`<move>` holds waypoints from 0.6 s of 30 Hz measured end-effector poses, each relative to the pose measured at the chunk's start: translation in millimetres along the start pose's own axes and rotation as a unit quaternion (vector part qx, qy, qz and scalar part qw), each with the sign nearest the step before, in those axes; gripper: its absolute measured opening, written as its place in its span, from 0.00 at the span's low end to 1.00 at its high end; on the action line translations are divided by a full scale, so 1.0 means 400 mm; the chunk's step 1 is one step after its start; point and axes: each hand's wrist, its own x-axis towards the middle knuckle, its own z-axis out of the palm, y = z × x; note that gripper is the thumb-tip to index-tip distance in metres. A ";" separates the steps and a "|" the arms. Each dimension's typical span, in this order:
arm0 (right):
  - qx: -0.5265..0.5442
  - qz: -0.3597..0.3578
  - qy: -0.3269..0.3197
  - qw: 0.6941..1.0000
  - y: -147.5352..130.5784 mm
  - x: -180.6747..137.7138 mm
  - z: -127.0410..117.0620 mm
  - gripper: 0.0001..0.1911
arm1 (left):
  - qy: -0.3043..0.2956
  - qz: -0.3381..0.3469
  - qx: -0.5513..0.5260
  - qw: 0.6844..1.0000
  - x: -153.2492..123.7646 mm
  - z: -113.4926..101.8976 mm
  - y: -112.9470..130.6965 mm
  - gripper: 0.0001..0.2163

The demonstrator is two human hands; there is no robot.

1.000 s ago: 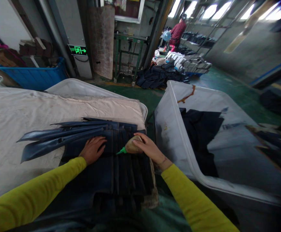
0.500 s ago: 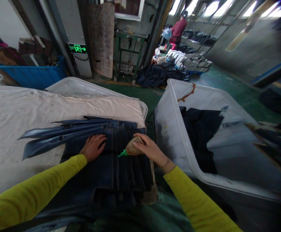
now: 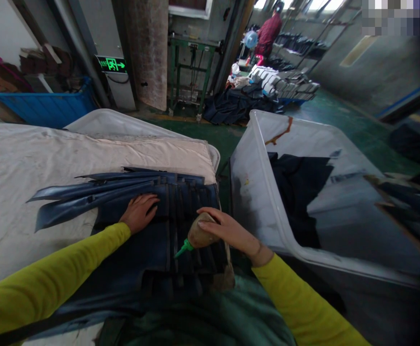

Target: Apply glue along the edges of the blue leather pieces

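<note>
My right hand point(image 3: 227, 230) is wrapped round a small brownish squeeze bottle point(image 3: 198, 235) whose green nozzle points down-left onto a fanned stack of dark blue fabric strips point(image 3: 181, 226). My left hand point(image 3: 137, 213) lies flat on the same stack, fingers spread, pressing the strips down just left of the nozzle. Longer dark strips point(image 3: 72, 202) splay out to the left over a dirty white cloth-covered table point(image 3: 32, 163). Both my sleeves are yellow.
A big translucent plastic bin point(image 3: 267, 192) with dark cloth inside stands right of the table. A blue crate point(image 3: 47, 108) sits at the back left. Piles of dark garments point(image 3: 231, 108) lie on the green floor, and a person in red point(image 3: 269, 33) works far behind.
My right hand has drawn the bottle toward me along the strips, its nozzle now lower on the stack. My left hand stays pressed in place.
</note>
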 end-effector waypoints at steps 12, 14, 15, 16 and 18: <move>0.021 0.016 -0.036 0.999 -0.005 -0.048 0.004 0.21 | 0.001 0.002 0.000 1.000 0.000 -0.001 0.001 0.15; 0.015 0.005 -0.034 0.999 -0.007 -0.054 0.009 0.21 | 0.001 0.006 0.000 1.000 0.000 0.000 0.000 0.15; 0.011 -0.003 -0.030 0.999 -0.008 -0.056 0.012 0.21 | 0.001 0.008 0.001 1.000 0.000 0.000 0.000 0.15; 0.006 -0.012 -0.026 1.000 -0.008 -0.059 0.014 0.20 | 0.001 0.008 0.002 1.000 0.000 0.000 0.000 0.15; -0.003 -0.031 -0.018 0.999 -0.009 -0.062 0.019 0.20 | 0.002 0.009 0.002 1.000 0.000 0.000 -0.001 0.15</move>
